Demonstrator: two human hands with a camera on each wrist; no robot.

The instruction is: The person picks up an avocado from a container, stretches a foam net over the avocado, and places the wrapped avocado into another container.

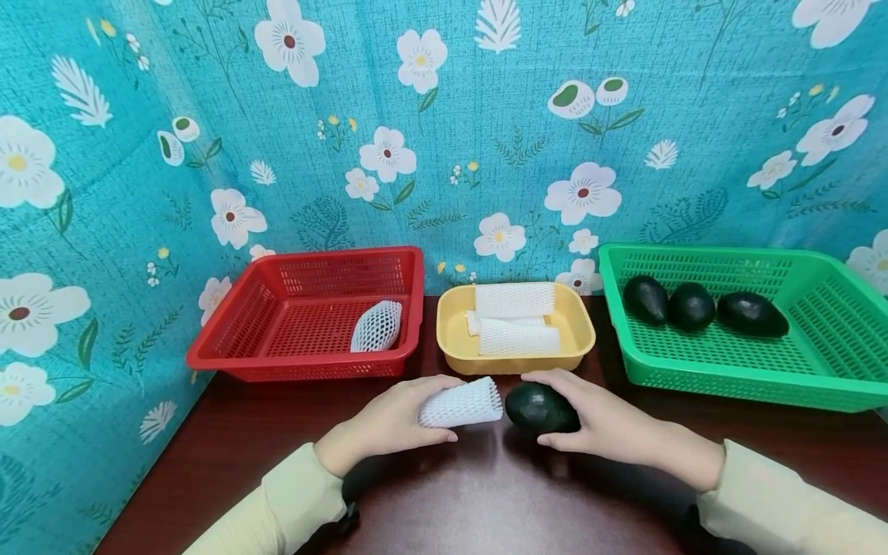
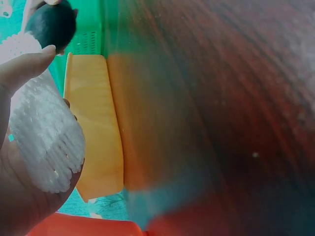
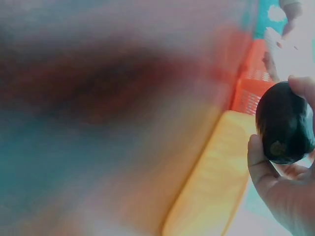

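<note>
My left hand grips a white foam net sleeve, its scalloped mouth facing right. The sleeve fills the palm in the left wrist view, thumb laid along it. In my right hand is a dark green avocado, held between thumb and fingers, one end pointing at the sleeve's mouth. A narrow gap parts the two in the head view. The avocado shows its stem scar toward the right palm in the right wrist view. Both hands are over the table in front of the yellow tub.
A yellow tub with several foam sleeves stands behind the hands. At left, a red basket contains one avocado in a foam net. The green basket at right contains three bare avocados. Flowered cloth hangs behind the table.
</note>
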